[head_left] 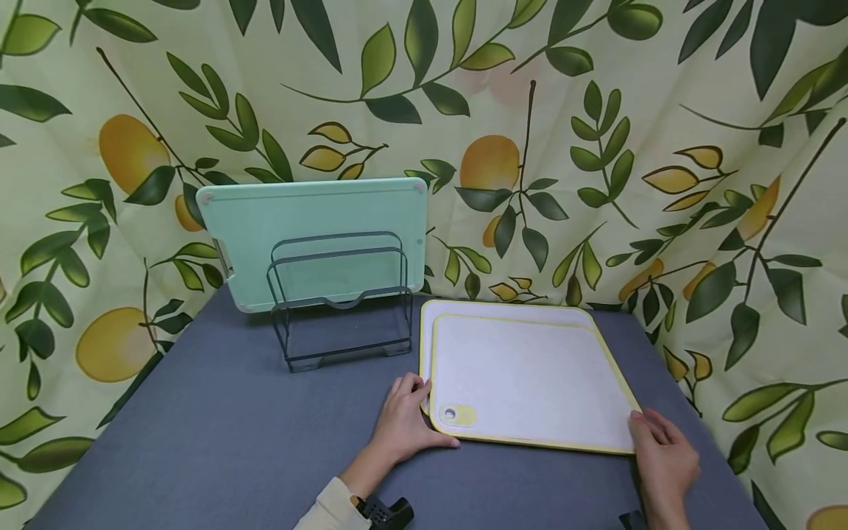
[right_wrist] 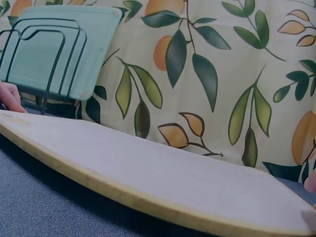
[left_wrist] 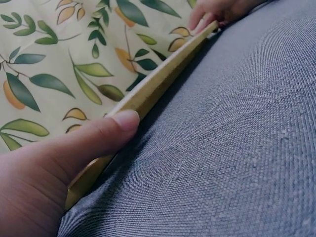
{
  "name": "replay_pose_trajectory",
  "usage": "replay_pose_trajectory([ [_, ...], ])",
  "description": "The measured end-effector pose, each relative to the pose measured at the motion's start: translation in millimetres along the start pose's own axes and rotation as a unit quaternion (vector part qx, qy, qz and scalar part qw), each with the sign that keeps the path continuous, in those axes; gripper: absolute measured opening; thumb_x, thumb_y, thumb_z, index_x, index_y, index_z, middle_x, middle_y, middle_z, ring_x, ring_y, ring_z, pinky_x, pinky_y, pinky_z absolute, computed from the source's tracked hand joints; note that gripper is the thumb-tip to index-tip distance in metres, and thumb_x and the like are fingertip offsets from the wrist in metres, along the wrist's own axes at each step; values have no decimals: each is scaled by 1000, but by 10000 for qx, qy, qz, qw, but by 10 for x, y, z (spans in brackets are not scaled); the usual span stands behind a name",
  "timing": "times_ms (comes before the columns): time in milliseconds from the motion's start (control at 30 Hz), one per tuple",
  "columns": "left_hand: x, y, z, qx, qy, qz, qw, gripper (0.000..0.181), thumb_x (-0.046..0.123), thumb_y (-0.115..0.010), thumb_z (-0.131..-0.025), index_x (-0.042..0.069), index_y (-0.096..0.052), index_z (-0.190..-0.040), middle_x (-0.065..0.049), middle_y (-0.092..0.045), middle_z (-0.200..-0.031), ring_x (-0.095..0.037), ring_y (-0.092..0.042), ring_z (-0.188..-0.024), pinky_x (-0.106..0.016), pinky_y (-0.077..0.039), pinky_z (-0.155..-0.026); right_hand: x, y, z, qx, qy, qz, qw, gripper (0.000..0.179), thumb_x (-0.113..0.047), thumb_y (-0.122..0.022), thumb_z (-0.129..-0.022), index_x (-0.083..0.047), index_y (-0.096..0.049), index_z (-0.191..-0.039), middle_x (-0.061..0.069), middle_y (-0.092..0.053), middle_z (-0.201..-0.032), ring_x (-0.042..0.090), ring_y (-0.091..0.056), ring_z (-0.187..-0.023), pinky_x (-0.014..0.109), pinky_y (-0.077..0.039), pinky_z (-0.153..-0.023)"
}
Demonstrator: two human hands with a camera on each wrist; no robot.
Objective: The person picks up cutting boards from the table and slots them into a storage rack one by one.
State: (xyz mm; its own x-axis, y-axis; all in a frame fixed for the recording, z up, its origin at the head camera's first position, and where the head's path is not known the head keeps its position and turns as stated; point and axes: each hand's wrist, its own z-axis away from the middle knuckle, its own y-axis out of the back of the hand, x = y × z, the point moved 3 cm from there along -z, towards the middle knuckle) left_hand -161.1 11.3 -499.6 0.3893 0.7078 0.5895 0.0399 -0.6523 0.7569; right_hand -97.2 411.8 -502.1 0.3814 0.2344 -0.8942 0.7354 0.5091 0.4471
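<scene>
The left hand (head_left: 403, 419) grips the near left corner of the smaller white board (head_left: 536, 386), its fingers bent at the left side and its thumb (left_wrist: 126, 121) laid against the near edge. The right hand (head_left: 668, 458) holds the near right corner, thumb by the rim; how far its other fingers reach underneath cannot be told. Taking both near corners probably keeps the wide, flat board level and stops it from swinging round.

The board thus lies between the two hands, stretching away from the fingers, with a yellow patch (head_left: 458, 415) and its hole just beside the left hand. Under it seems to lie a larger white board (head_left: 503, 312), showing as a strip along the far and left sides.

Farther off, to the left, a wire rack (head_left: 347, 348) stands on the tabletop (head_left: 252, 442). A green board (head_left: 318, 210) stands on edge in it, the wires presumably keeping it from toppling. A leaf-printed curtain (head_left: 662, 110) hangs behind.
</scene>
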Motion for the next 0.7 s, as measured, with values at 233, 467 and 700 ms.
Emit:
replay_pose_trajectory([
  [233,9,8,-5,139,-6,124,9998,110,63,-95,-50,8,-62,-139,1,-52,-113,-13,-45,-101,-37,-49,-89,-5,21,3,-24,-313,-343,9989,60,-51,-69,-90,-10,-67,-133,-46,-44,-58,-25,-48,-63,5,-37,-65],
  [467,10,12,-1,122,60,257,9996,109,62,-95,-52,8,-61,-140,1,-52,-114,-13,-45,-103,-38,-49,-90,-3,8,8,170,-192,-1176,9927,38,-35,-73,-90,-13,-73,-120,-42,-52,-59,-23,-54,-62,2,-39,-62],
  [700,18,10,-18,319,69,390,9987,108,63,-94,-52,9,-62,-139,2,-50,-112,-12,-44,-100,-34,-48,-86,-4,2,20,288,15,-2265,9736,13,-15,-71,-92,-24,-78,-99,-34,-64,-66,-17,-62,-66,1,-43,-65],
])
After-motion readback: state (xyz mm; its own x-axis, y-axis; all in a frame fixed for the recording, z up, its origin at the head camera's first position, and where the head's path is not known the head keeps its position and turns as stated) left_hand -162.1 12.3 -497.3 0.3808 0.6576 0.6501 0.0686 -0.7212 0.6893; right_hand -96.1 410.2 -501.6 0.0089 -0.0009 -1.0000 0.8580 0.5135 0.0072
